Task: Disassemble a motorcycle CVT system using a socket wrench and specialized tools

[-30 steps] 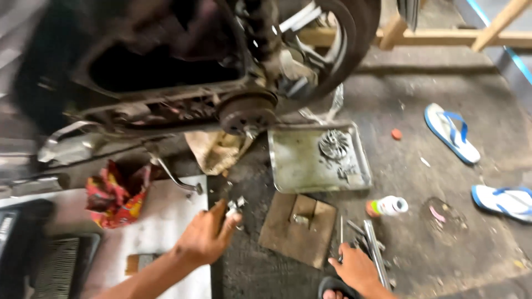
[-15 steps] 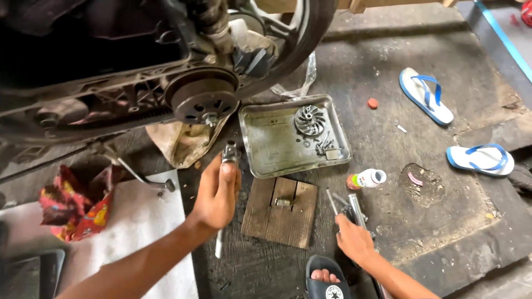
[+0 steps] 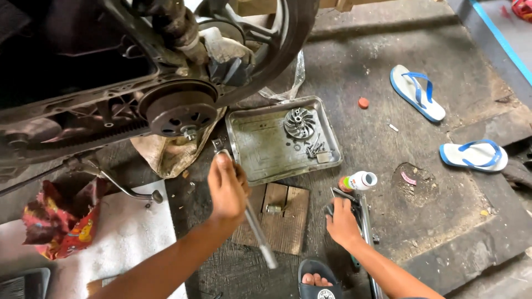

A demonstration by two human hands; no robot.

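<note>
**Wrench at the scooter engine**

My left hand (image 3: 227, 185) has its fingers clenched around a long wrench (image 3: 252, 221), its head near the pulley (image 3: 180, 111). My right hand (image 3: 342, 221) grasps tools (image 3: 363, 213) on the floor beside a tray (image 3: 260, 149).

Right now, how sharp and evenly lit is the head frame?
Head view: mostly sharp, with the metal tray and blue sandals crisp; the left hand and its wrench slightly soft; the engine area sinks into shadow upper left; daylight is even on the floor, without glare.
</note>
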